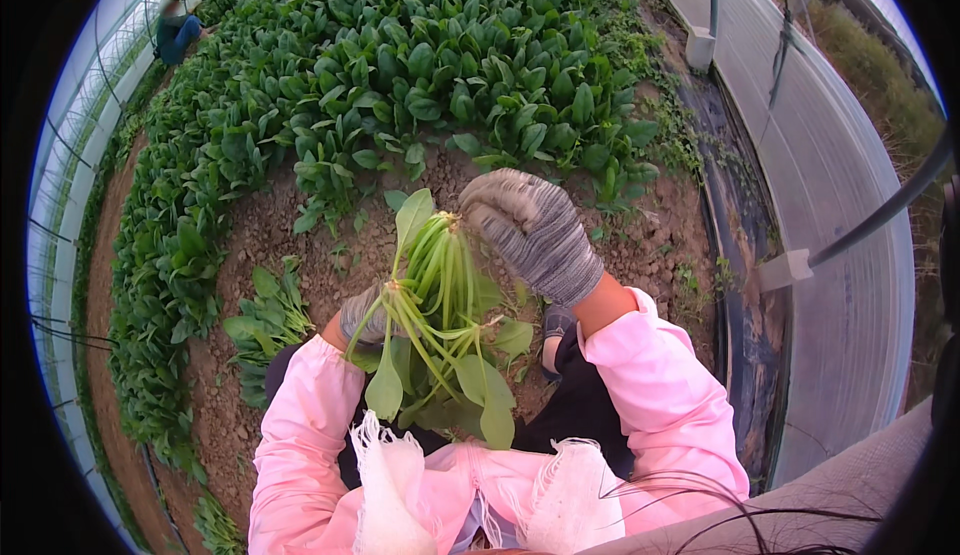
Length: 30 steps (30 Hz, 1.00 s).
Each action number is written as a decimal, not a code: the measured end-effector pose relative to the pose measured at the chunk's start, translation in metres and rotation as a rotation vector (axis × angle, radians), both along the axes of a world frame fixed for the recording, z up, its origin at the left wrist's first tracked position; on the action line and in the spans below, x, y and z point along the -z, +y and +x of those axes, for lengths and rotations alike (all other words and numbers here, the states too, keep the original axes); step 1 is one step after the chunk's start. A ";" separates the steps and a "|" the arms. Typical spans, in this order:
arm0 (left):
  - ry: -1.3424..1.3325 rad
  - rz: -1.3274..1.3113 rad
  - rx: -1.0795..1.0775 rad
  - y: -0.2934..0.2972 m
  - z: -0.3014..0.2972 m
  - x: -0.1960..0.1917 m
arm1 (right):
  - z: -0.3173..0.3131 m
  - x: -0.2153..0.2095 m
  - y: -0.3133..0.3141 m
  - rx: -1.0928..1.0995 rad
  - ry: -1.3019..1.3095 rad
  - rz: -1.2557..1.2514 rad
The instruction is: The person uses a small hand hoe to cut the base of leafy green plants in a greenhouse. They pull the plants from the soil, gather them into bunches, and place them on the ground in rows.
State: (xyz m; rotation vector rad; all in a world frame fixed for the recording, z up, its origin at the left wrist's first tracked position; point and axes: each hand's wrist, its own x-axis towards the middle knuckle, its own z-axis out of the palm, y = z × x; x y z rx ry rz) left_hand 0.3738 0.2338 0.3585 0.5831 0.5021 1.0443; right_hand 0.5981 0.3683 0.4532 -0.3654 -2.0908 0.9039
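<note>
A bunch of spinach (437,273) is held in front of my chest, its pale stem ends up and its leaves hanging down. My left hand (368,313), in a grey knit glove, is closed around the bunch from the left; the stems hide most of its fingers. Above and to the right, my right hand (535,233), gloved alike, curls its fingers in beside the topmost stem ends. Its fingertips meet the root end there, and anything small between them is hidden.
Cut spinach (268,317) lies in a pile on the soil to my left. Dense growing spinach (430,65) fills the bed ahead. Black plastic sheeting (745,285) and a translucent greenhouse wall (835,185) run along the right. Another person (176,31) crouches at the far left.
</note>
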 end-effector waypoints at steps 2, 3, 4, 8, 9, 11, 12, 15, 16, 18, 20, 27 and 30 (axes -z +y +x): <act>-0.011 -0.002 -0.001 0.001 0.000 0.000 | 0.000 -0.009 -0.005 0.192 -0.030 -0.269; -0.019 -0.003 -0.003 0.002 0.001 0.000 | 0.002 -0.008 -0.005 0.147 -0.009 -0.345; -0.023 -0.003 -0.004 0.002 0.001 0.000 | 0.005 -0.007 -0.003 0.100 0.012 -0.420; -0.038 -0.002 -0.013 0.001 0.002 0.001 | 0.001 -0.012 -0.007 -0.052 0.069 -0.066; -0.038 0.000 -0.014 0.002 0.002 0.000 | -0.003 -0.012 -0.009 -0.081 0.097 0.093; -0.044 -0.002 -0.016 0.002 0.001 0.001 | -0.008 -0.005 -0.011 -0.008 0.048 0.149; -0.047 -0.003 -0.016 0.002 0.001 0.002 | -0.008 -0.004 -0.010 0.007 0.027 0.135; -0.057 0.000 -0.017 0.001 0.000 0.001 | -0.002 -0.009 -0.005 0.193 0.040 0.109; -0.061 0.001 -0.019 0.002 -0.001 0.001 | 0.002 -0.010 0.001 0.260 0.039 0.087; -0.076 -0.002 -0.020 0.003 0.000 0.002 | 0.013 -0.012 0.015 0.363 -0.005 0.143; -0.091 -0.012 -0.010 0.005 -0.005 0.006 | 0.018 -0.016 0.011 0.229 0.019 0.066; 0.283 0.095 0.000 -0.006 0.011 -0.026 | 0.003 -0.021 -0.034 -0.144 -0.428 0.228; 0.507 0.002 0.091 0.000 0.001 -0.021 | 0.002 -0.014 -0.030 -0.189 -0.461 0.250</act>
